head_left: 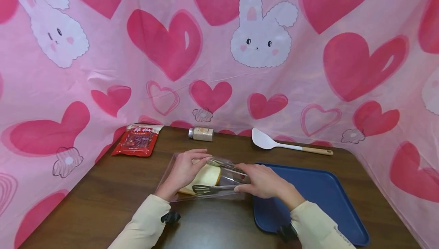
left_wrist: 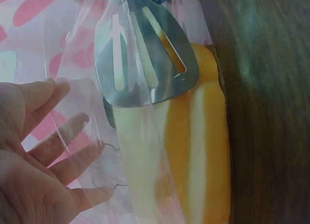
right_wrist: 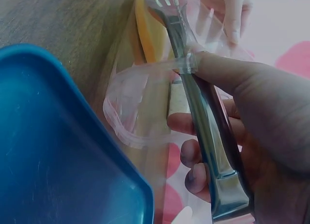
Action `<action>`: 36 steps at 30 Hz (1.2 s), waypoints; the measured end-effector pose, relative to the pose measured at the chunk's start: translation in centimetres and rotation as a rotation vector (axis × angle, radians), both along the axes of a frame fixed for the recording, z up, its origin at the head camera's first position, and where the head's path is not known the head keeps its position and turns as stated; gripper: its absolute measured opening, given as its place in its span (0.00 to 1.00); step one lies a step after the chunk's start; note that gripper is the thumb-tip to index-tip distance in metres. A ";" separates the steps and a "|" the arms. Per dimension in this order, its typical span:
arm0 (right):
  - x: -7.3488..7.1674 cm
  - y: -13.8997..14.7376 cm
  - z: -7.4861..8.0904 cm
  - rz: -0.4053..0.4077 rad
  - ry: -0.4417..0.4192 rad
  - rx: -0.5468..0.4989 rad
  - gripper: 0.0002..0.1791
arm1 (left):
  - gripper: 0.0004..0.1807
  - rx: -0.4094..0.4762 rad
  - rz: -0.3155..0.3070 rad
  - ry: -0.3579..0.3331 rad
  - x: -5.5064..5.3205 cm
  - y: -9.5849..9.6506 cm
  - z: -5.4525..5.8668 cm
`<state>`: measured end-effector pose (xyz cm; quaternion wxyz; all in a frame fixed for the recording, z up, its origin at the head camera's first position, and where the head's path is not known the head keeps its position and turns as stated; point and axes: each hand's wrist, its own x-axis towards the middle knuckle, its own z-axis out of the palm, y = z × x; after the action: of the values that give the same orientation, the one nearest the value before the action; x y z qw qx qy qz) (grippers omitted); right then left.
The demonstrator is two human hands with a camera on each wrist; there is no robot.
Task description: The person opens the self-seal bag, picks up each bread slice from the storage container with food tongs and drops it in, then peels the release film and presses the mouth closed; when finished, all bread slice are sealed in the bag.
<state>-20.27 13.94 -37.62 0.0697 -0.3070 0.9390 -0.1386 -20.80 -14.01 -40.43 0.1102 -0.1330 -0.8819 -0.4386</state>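
My right hand (head_left: 265,180) grips a pair of metal tongs (right_wrist: 215,158) by their arms, thumb on one side and fingers on the other. The tongs' slotted ends (left_wrist: 145,54) reach into a clear plastic bag (right_wrist: 118,120), spread to either side of the bread slices (head_left: 210,173). Brown crust (left_wrist: 215,136) shows along the slices' edge in the left wrist view. At the bag's far left, my left hand (head_left: 186,169) lies against the film with its fingers extended and spread. The bag's mouth faces my right hand, around the tongs.
Right of the bag lies a blue tray (head_left: 308,192), its left edge beneath my right hand. Along the back are a red packet (head_left: 137,140), a small seasoning jar (head_left: 201,134) on its side and a white spatula (head_left: 274,142) with a wooden handle. Pink printed cloth (head_left: 219,70) hangs behind the table.
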 end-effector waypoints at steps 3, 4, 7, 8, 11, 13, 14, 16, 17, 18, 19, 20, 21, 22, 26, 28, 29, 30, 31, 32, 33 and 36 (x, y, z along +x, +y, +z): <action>-0.1 0.0 -0.1 0.002 -0.007 -0.014 0.38 | 0.10 0.001 0.004 0.002 0.0 0.1 0.0; -0.2 0.0 -0.1 0.007 -0.005 -0.018 0.38 | 0.10 0.001 0.004 0.005 0.0 0.2 0.0; -0.4 -0.1 -0.2 0.028 -0.002 -0.023 0.38 | 0.10 0.004 0.005 0.005 0.0 0.3 0.1; -0.5 -0.1 -0.3 0.033 -0.006 -0.022 0.38 | 0.10 0.004 0.008 -0.002 0.1 0.3 0.1; -0.6 -0.2 -0.4 0.035 -0.026 -0.017 0.39 | 0.10 -0.001 0.011 -0.029 0.1 0.3 0.2; -0.6 -0.2 -0.4 0.031 -0.038 -0.024 0.39 | 0.11 -0.004 0.011 -0.040 0.1 0.3 0.2; -0.6 -0.2 -0.4 0.029 -0.042 -0.030 0.39 | 0.11 -0.004 0.011 -0.042 0.1 0.3 0.2; -0.7 -0.3 -0.4 0.024 -0.051 -0.038 0.40 | 0.10 0.000 0.005 -0.035 0.1 0.3 0.2; -0.7 -0.3 -0.4 0.024 -0.054 -0.039 0.40 | 0.10 0.003 0.003 -0.031 0.1 0.4 0.2; -0.7 -0.3 -0.4 0.025 -0.059 -0.038 0.40 | 0.10 0.004 0.002 -0.021 0.1 0.4 0.2; -0.8 -0.4 -0.4 0.027 -0.064 -0.037 0.40 | 0.10 0.005 0.003 -0.012 0.1 0.5 0.2; -0.8 -0.4 -0.4 0.029 -0.067 -0.036 0.40 | 0.09 0.007 0.001 -0.004 0.0 0.5 0.2; -0.8 -0.4 -0.4 0.030 -0.069 -0.036 0.40 | 0.09 0.007 -0.001 0.007 0.0 0.5 0.1; -0.8 -0.4 -0.5 0.032 -0.067 -0.036 0.41 | 0.09 0.010 -0.001 0.010 0.0 0.6 0.1; -0.9 -0.6 -0.6 0.042 -0.035 -0.048 0.40 | 0.08 0.014 -0.009 0.054 -0.1 0.7 0.0; -1.0 -0.7 -0.7 0.054 -0.015 -0.047 0.40 | 0.08 0.016 -0.010 0.080 -0.1 0.8 -0.1; -1.0 -0.8 -0.8 0.061 -0.007 -0.047 0.40 | 0.07 0.020 -0.011 0.089 -0.1 0.8 -0.2; -1.1 -0.9 -0.9 0.064 -0.004 -0.045 0.41 | 0.07 0.028 -0.013 0.094 -0.1 0.8 -0.2; -1.1 -1.0 -1.0 0.070 -0.004 -0.045 0.40 | 0.07 0.034 -0.016 0.101 -0.1 0.9 -0.3; -1.1 -1.1 -1.1 0.074 -0.004 -0.047 0.40 | 0.07 0.038 -0.018 0.107 -0.1 0.9 -0.3; -1.2 -1.1 -1.2 0.074 -0.007 -0.048 0.40 | 0.07 0.044 -0.021 0.109 -0.1 0.9 -0.4; -1.2 -1.4 -1.2 0.072 -0.013 -0.061 0.39 | 0.07 0.048 -0.025 0.112 -0.2 1.0 -0.5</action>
<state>-21.47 12.53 -38.83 0.0713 -0.3416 0.9222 -0.1665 -21.02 -13.03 -40.94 0.1568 -0.1657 -0.8619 -0.4529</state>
